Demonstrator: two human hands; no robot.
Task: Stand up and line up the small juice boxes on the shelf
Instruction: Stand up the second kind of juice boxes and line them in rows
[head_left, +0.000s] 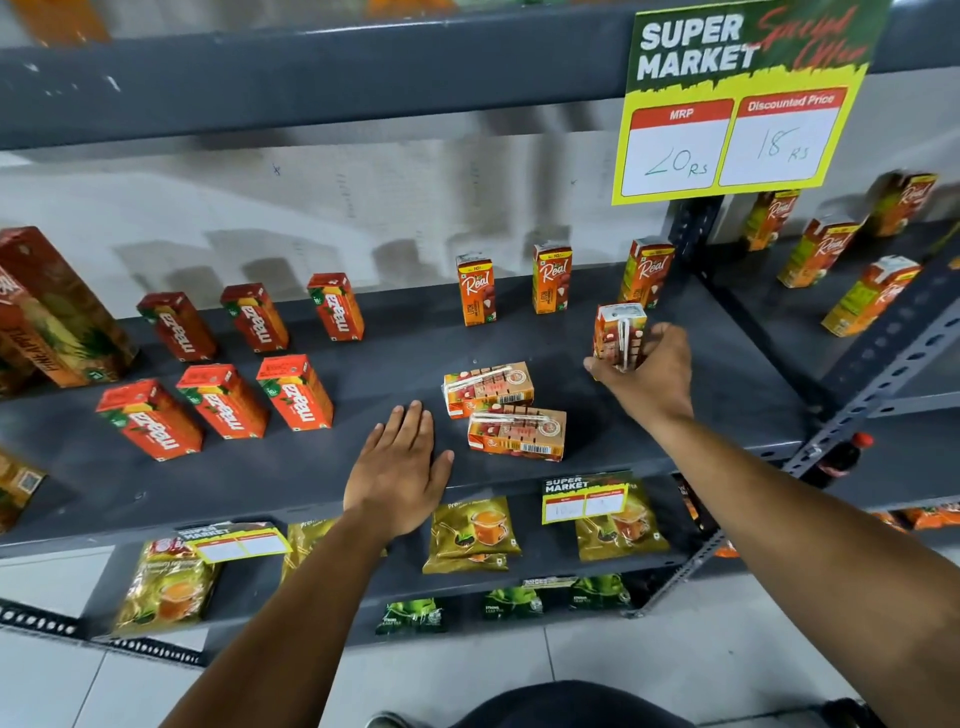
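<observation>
Where grey shelf meets pale wall, juice boxes lying flat

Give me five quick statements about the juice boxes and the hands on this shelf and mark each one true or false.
1. The right hand grips an upright juice box. True.
2. The left hand holds a box. False: it lies flat and open on the shelf, holding nothing.
3. Two small boxes lie on their sides, a rear one and a front one. True.
4. All the Real boxes at the back have fallen over. False: three stand upright, left, middle and right.
5. The price sign shows a discounted price of 18 Rs. True.
</observation>
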